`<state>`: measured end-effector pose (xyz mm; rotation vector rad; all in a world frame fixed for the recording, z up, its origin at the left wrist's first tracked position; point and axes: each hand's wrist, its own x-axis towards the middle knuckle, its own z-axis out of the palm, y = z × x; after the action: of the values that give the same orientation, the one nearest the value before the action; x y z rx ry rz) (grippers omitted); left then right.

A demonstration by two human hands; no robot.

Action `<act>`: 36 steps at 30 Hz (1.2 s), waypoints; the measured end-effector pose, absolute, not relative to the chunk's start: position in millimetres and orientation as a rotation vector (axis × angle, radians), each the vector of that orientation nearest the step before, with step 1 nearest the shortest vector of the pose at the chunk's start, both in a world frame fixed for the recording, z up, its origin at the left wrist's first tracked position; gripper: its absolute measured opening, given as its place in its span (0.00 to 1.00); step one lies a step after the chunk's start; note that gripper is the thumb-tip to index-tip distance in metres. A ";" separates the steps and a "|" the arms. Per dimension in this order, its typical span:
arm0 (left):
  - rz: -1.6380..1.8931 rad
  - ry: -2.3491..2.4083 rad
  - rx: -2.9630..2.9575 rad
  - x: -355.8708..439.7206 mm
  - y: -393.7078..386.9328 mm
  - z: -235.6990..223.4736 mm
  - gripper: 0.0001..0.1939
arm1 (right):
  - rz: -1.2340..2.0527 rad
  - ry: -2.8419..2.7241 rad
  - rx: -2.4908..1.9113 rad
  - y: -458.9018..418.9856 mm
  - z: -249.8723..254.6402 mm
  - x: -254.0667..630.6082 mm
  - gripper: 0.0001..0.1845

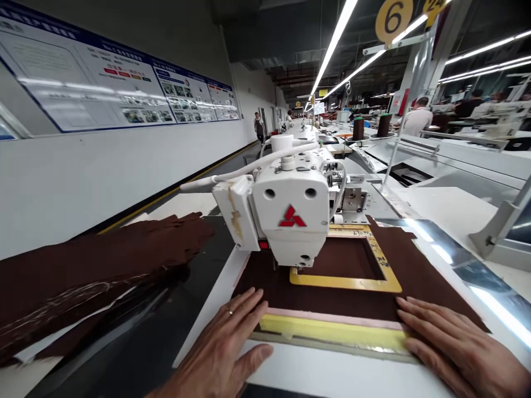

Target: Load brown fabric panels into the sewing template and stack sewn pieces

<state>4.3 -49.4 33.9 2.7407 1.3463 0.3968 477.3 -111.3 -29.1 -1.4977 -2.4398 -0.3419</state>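
Observation:
A dark brown sheet of material (332, 303), fabric or leather, lies flat beneath a white sewing machine head (290, 215). On top of it rests a yellow rectangular frame (352, 283), partly hidden behind the machine. Along the sheet's near edge runs a yellow strip (332, 329) with a pink border. My left hand (226, 337) lies flat with its fingertips on the sheet's near left corner, thumb spread away. Across from it, my right hand (460, 342) is stretched flat over the sheet and the right end of the strip. Neither hand grips anything.
A pile of brown pieces (95, 271) lies on the dark tabletop to the left. Brown thread cones (359, 129) stand behind the machine. A metal pole (404, 116) rises at right. Other people work farther back, and one person (259, 126) is near the wall.

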 end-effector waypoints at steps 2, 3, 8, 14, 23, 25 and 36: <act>0.435 1.373 2.729 5.9 -50.2 32.1 0.30 | -0.360 -2.449 -1.524 -111.0 -24.8 473.7 0.28; 0.438 1.375 2.729 6.7 -50.7 31.8 0.30 | -0.367 -2.449 -1.528 -110.2 -22.9 471.5 0.28; 0.438 1.400 2.730 8.4 -52.1 32.4 0.31 | -0.426 -2.419 -1.472 -107.3 -13.0 461.7 0.23; 0.411 1.355 2.768 5.3 -48.8 32.4 0.32 | -0.461 -2.398 -1.480 -108.7 -7.5 457.1 0.23; 0.408 1.349 2.868 3.6 -45.9 32.8 0.31 | -0.464 -2.392 -1.464 -105.7 2.0 451.7 0.22; 0.406 1.316 2.895 4.1 -44.4 35.3 0.32 | -0.440 -2.383 -1.457 -105.8 5.5 448.9 0.21; 0.641 1.217 2.871 -1.7 -33.1 25.6 0.32 | -0.109 -2.191 -1.403 -108.4 35.7 437.1 0.12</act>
<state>-1.7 -33.1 25.6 2.8708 1.2174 0.6412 437.1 -108.4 35.7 -1.4029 -2.1907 -0.1091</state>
